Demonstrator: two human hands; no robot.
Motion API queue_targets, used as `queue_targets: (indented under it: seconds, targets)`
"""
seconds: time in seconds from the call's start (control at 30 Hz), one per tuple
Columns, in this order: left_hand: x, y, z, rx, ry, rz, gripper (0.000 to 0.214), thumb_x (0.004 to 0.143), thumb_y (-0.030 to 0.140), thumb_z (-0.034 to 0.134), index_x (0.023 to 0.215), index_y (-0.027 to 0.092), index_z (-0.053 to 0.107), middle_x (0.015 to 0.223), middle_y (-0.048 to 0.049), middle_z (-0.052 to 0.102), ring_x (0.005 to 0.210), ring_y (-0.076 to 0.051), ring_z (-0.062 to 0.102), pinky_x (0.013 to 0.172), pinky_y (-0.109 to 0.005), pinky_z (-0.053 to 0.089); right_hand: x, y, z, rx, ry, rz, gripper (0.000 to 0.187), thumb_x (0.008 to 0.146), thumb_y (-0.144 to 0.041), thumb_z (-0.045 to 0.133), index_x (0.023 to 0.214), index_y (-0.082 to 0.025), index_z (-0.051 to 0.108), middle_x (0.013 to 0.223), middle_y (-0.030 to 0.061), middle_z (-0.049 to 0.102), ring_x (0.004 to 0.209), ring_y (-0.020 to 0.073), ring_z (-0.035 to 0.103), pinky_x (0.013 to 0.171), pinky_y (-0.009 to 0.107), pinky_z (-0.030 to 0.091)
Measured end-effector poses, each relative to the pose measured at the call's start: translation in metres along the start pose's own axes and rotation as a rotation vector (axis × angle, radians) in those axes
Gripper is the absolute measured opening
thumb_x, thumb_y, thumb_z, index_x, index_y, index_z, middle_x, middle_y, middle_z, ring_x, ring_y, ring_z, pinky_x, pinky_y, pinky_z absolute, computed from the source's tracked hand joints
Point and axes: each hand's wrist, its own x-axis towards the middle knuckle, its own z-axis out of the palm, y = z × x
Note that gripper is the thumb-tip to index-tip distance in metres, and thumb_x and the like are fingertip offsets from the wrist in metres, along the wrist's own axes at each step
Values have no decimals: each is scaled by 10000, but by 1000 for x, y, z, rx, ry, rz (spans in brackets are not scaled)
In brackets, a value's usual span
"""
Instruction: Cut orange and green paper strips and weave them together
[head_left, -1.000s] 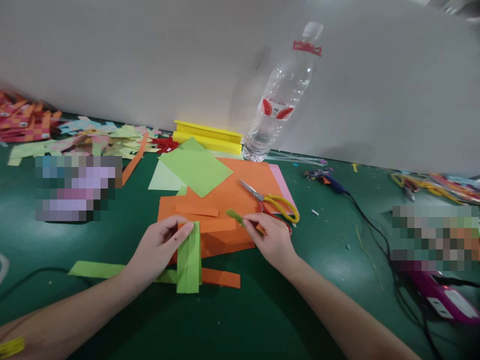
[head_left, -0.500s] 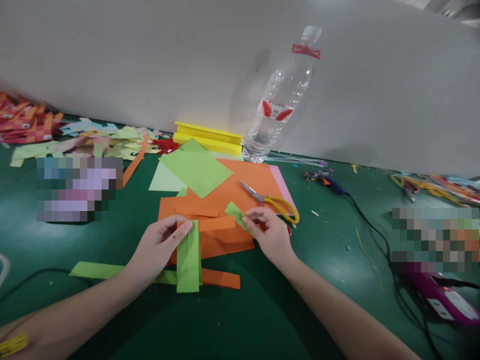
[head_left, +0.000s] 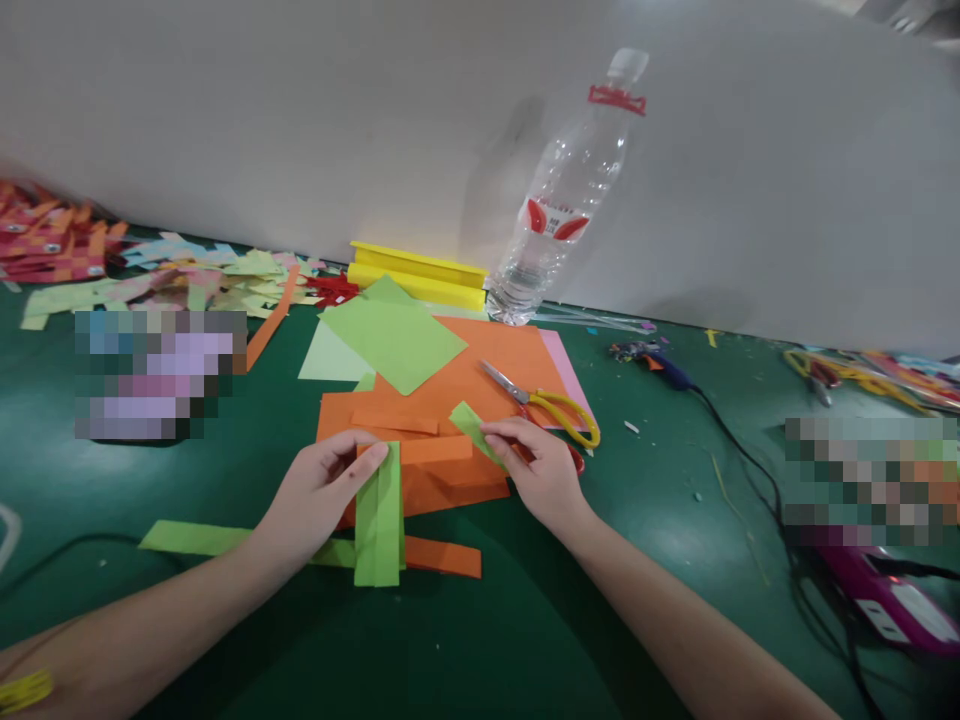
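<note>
My left hand pinches green paper strips that hang down, together with an orange paper strip that sticks out to the right. Between the thumb and fingers of my right hand is a short green paper strip, tilted and apart from the left-hand strips. Beneath both hands lie orange paper sheets. A folded orange strip rests on them. Another green strip and an orange strip lie on the table nearer me, partly covered by my left arm and the held strips.
Scissors with yellow handles lie on the orange paper beside my right hand. A green square sheet and a leaning water bottle are farther back. Paper scraps pile up left. A glue gun and a purple power strip are right.
My right hand's fingers have closed a little lower over the short green strip. My left hand stays nearly still; the view has shifted slightly.
</note>
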Motion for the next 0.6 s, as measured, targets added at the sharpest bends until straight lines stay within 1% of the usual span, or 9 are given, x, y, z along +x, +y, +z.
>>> queue_targets:
  seconds: [0.13, 0.23, 0.33, 0.43, 0.53, 0.6]
  targets:
    - [0, 1, 0, -2, 11, 4, 341, 842, 497, 489, 722, 193, 585, 641, 7, 528, 576, -145, 487, 526, -242, 358, -1, 1, 2, -27, 24, 20, 125, 832, -278, 615, 932, -240, 680, 900, 36, 716, 824, 193, 664, 764, 364, 552]
    - [-1, 1, 1, -5, 12, -5, 344, 840, 500, 484, 722, 191, 580, 623, 9, 513, 558, -143, 477, 515, -241, 353, -1, 4, 4, -25, 48, 32, 141, 800, -284, 648, 929, -231, 672, 858, 36, 710, 779, 192, 661, 746, 369, 558]
    - [0, 0, 1, -6, 3, -7, 345, 839, 501, 484, 727, 190, 582, 619, 9, 512, 558, -144, 477, 514, -240, 354, -2, 6, 5, 7, 67, 45, 175, 794, -264, 650, 964, -221, 650, 867, 39, 704, 788, 189, 660, 753, 365, 561]
    - [0, -3, 0, -3, 4, -5, 332, 838, 491, 496, 730, 190, 585, 631, 8, 526, 567, -143, 483, 519, -238, 360, -2, 8, 6, -1, 79, 47, 155, 796, -231, 639, 950, -214, 641, 872, 39, 699, 791, 185, 658, 764, 364, 557]
    - [0, -3, 0, 3, 4, -5, 340, 836, 499, 502, 732, 187, 587, 639, 6, 531, 571, -143, 488, 525, -239, 367, -2, 7, 5, -21, 73, 38, 152, 793, -247, 650, 941, -213, 639, 874, 44, 697, 790, 187, 654, 766, 365, 554]
    - [0, -2, 0, 0, 2, -8, 354, 835, 513, 498, 739, 186, 590, 635, 6, 529, 567, -145, 488, 527, -242, 374, -1, 4, 5, -19, 70, 7, 161, 787, -269, 657, 937, -214, 633, 875, 48, 690, 799, 193, 651, 765, 368, 551]
